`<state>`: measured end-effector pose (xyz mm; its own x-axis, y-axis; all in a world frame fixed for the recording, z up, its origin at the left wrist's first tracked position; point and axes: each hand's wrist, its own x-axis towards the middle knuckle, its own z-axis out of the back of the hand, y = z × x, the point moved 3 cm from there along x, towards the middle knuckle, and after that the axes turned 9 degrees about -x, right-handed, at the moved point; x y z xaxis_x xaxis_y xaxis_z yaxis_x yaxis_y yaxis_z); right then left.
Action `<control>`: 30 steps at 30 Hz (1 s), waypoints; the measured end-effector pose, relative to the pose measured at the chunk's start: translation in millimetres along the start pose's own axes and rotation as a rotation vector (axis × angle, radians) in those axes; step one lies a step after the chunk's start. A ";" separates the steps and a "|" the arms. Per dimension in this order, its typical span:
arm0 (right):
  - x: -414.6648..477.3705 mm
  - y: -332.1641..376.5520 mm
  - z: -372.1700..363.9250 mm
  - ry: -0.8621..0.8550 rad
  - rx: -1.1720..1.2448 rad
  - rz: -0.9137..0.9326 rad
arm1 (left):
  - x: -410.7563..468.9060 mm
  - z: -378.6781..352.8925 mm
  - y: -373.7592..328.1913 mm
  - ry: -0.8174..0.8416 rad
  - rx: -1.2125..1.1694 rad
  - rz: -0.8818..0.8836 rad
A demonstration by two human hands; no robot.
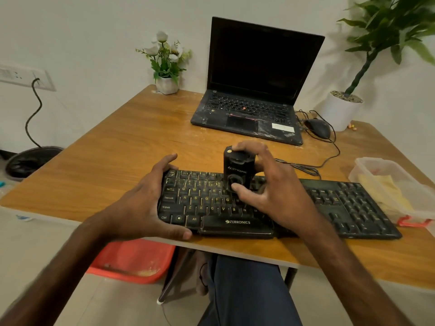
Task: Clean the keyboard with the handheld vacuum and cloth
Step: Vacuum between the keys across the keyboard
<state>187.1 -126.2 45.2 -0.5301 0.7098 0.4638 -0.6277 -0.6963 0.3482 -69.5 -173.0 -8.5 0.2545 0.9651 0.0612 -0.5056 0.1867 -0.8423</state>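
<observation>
Keyboard [341,203] lies on the table [141,128]. The right hand [270,189] wraps around the little black vacuum [237,170] standing on its keys. The left hand [141,205] grips the keyboard's left end.

Dusty black plastic keyboard [270,203] on smooth, wood-grain table [146,137].

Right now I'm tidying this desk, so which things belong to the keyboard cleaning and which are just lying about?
For the job: keyboard held by left hand, handheld vacuum in right hand, yellow cloth in plastic tub.
Lying about: laptop, mouse, flower pot, potted plant.
</observation>
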 end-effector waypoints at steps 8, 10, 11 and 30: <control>7.8 -16.4 7.7 -0.028 0.035 -0.107 | -0.4 -0.4 0.2 0.004 0.003 0.005; 6.2 -11.8 5.9 0.013 0.114 -0.069 | 0.3 -0.3 0.8 0.003 0.003 0.006; 6.7 -10.6 5.0 0.025 0.112 -0.045 | 0.6 -0.4 1.5 0.003 0.001 0.005; -10.5 10.4 8.0 0.131 0.239 -0.007 | -0.5 -0.1 1.5 0.012 -0.007 0.013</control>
<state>190.7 -141.7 50.5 -0.6051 0.7119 0.3564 -0.4878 -0.6853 0.5407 -70.3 -173.2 -9.8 0.2573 0.9654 0.0436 -0.5030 0.1723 -0.8469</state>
